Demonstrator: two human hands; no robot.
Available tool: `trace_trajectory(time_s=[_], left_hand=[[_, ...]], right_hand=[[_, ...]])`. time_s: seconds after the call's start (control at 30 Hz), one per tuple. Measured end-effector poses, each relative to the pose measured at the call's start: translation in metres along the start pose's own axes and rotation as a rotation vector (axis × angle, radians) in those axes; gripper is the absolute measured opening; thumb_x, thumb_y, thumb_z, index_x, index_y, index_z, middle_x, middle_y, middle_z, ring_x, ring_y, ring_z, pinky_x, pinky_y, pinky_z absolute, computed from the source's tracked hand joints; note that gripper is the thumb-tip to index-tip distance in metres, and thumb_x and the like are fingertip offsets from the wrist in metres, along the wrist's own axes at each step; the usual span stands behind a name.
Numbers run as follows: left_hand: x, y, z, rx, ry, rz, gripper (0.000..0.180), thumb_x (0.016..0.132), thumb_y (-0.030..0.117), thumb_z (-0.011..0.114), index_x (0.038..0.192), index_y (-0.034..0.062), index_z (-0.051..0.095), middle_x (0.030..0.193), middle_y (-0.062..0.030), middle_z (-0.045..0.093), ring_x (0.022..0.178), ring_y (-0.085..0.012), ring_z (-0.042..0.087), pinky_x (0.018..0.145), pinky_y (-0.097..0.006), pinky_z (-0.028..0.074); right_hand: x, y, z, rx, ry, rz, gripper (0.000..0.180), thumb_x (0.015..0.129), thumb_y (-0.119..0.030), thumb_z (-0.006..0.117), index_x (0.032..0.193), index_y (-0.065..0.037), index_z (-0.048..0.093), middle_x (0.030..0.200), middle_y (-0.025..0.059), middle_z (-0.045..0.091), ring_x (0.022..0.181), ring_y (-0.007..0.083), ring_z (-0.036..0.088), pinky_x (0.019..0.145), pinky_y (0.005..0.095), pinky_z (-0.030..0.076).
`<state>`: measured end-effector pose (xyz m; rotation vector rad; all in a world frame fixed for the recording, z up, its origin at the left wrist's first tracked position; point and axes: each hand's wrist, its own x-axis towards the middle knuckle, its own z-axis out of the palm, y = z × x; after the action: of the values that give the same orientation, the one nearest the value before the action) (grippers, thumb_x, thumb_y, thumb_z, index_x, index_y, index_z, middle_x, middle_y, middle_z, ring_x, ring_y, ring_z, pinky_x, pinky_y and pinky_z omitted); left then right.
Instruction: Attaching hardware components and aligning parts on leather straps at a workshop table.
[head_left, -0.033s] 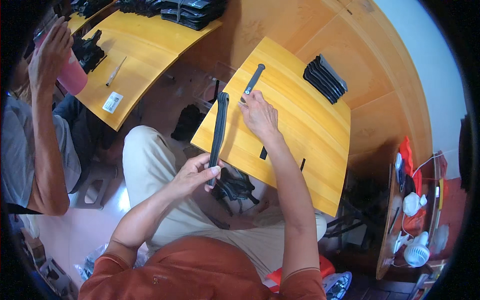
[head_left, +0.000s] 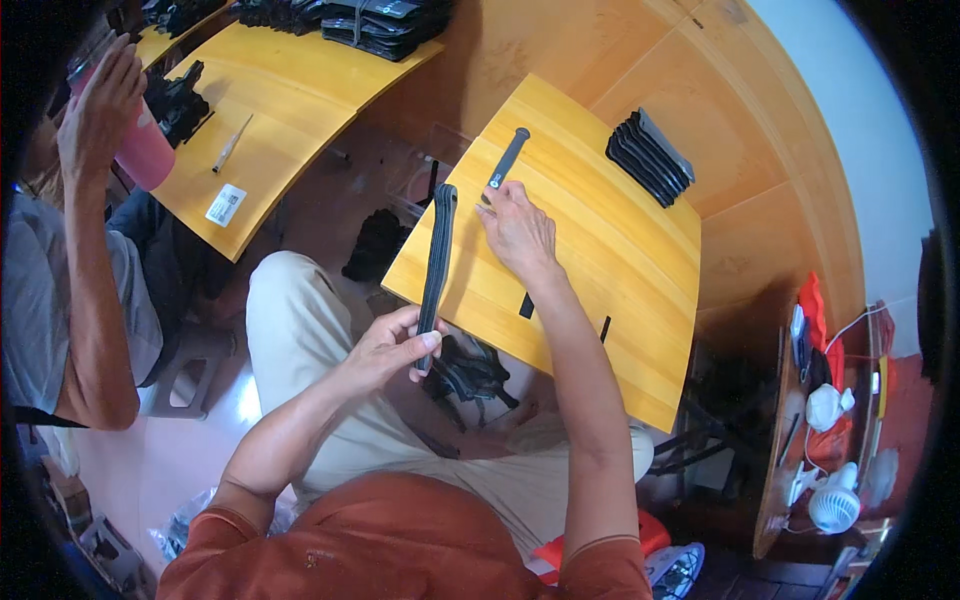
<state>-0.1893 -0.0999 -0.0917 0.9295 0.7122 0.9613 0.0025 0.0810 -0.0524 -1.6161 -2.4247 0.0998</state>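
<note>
My left hand grips the lower end of a bundle of long black straps, which stands up at a slight tilt beside the table's left edge. Over the yellow wooden table, my right hand has its fingers closed at the near end of a single dark strap with a rounded far end. The fingertips partly hide that end. Under my right forearm lies a short black strip, partly covered; a thin black piece is just right of the forearm.
A stack of black straps sits at the table's far right. Black material lies below the near edge. At left, another person's hand holds a pink bottle by a second table. A white fan is at right.
</note>
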Motion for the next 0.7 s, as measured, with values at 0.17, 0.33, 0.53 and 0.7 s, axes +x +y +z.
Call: trace_trajectory(time_s=[0.17,0.33,0.53,0.7], left_hand=[[0.001,-0.002,0.001,0.019,0.018,-0.011,0.031,0.096,0.027,0.064,0.115,0.0034,0.056,0.09,-0.0044,0.06,0.072,-0.0097,0.061,0.059,-0.024,0.051],[-0.002,0.001,0.005,0.077,0.046,-0.045,0.03,0.095,0.022,0.066,0.117,0.0039,0.057,0.094,-0.0086,0.068,0.066,-0.0096,0.063,0.056,-0.022,0.052],[-0.003,-0.009,0.009,0.002,0.044,-0.05,0.026,0.093,0.008,0.066,0.117,0.0028,0.058,0.1,-0.0123,0.071,0.061,-0.0062,0.06,0.055,-0.021,0.052],[-0.002,-0.014,0.019,0.045,0.067,-0.026,0.027,0.093,0.011,0.066,0.116,0.0014,0.057,0.102,-0.0112,0.07,0.067,-0.0072,0.063,0.061,-0.021,0.053]], right_hand=[[-0.027,-0.01,-0.02,0.173,0.123,0.065,0.037,0.093,-0.029,0.061,0.123,-0.007,0.063,0.117,0.0145,0.06,0.1,0.0363,0.064,0.086,0.0455,0.051],[-0.105,-0.031,-0.048,0.403,0.131,0.04,0.036,0.094,-0.023,0.06,0.121,0.001,0.062,0.109,0.0203,0.063,0.096,0.035,0.065,0.082,0.0421,0.051],[-0.184,-0.05,-0.025,0.846,0.073,0.158,0.023,0.096,-0.012,0.058,0.111,0.004,0.067,0.088,0.0137,0.064,0.079,0.0217,0.061,0.072,0.0312,0.049],[-0.213,-0.061,-0.021,0.869,0.112,0.159,0.017,0.092,-0.005,0.062,0.106,0.003,0.068,0.088,0.0162,0.068,0.076,0.023,0.066,0.069,0.0309,0.05]])
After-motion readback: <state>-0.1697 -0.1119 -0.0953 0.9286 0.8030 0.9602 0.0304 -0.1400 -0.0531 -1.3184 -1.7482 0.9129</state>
